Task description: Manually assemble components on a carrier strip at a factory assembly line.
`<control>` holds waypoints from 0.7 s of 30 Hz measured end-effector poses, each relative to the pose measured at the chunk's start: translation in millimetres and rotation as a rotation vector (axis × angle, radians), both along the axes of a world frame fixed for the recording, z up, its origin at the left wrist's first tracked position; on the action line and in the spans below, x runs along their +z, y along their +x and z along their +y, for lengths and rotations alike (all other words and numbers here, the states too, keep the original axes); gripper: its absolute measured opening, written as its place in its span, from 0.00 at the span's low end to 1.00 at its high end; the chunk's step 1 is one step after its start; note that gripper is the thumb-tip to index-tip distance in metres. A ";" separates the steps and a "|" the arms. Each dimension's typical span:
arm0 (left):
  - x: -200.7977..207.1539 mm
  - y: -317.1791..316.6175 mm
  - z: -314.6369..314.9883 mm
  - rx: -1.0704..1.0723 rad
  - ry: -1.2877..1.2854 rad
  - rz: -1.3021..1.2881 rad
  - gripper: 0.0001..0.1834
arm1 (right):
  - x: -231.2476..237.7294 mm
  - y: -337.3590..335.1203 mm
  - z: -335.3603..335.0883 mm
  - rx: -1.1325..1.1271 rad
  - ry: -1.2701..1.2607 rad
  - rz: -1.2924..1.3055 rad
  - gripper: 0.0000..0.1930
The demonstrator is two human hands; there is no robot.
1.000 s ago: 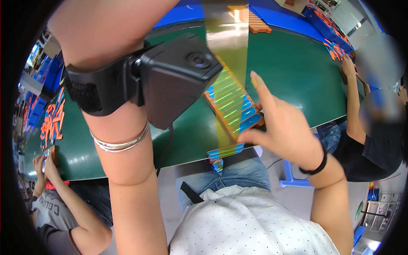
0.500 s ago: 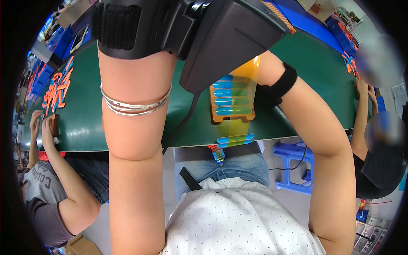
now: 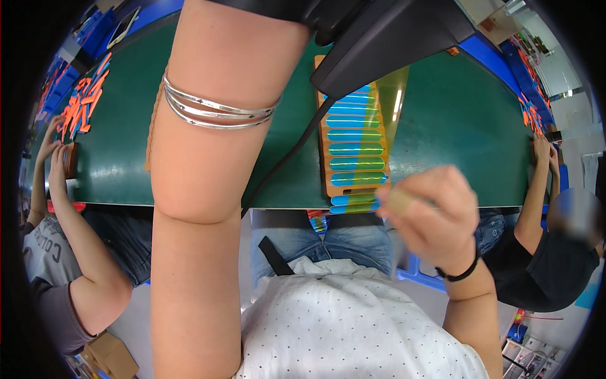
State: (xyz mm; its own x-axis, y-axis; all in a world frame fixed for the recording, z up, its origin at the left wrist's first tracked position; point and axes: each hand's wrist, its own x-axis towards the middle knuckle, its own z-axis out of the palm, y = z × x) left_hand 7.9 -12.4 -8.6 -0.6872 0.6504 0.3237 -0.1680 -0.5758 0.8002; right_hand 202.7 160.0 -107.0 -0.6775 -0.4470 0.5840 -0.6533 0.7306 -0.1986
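My left forearm (image 3: pixel 202 164), with silver bangles, reaches up past the top edge. A black cuff and black box with a cable (image 3: pixel 391 47) cover its far end; my left hand is out of view. Right of it, an orange-brown rack (image 3: pixel 323 151) holds a row of glossy blue strips (image 3: pixel 344 149). Transparent yellow film (image 3: pixel 396 104) runs over their right part, turning it green. Two more strips (image 3: pixel 344 205) lie at the table's near edge. Beside them my right hand (image 3: pixel 435 218), slightly blurred, has its fingers pinched together; what they hold, if anything, I cannot make out.
The green table (image 3: pixel 454 145) curves across the view. Orange and blue pieces (image 3: pixel 82 104) lie in a heap at the left, by a co-worker's hands (image 3: pixel 57 158). Another co-worker's hands (image 3: pixel 544 151) are at the right edge. A blue stool (image 3: pixel 420 275) stands below.
My right hand has come back from under the black box to the rack's near end. The box has moved up and right, so more strips show.
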 end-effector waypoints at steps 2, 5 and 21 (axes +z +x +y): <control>-6.9 -1.5 2.4 0.018 -0.025 -0.030 0.35 | -20.6 3.6 -4.6 0.007 0.006 0.030 0.14; -13.9 -3.3 7.6 0.043 -0.065 -0.074 0.35 | -37.7 3.5 -4.2 -0.078 0.012 0.043 0.17; -32.7 -13.9 39.8 0.172 -0.256 -0.211 0.35 | -31.7 1.7 -3.6 -0.092 0.011 -0.122 0.19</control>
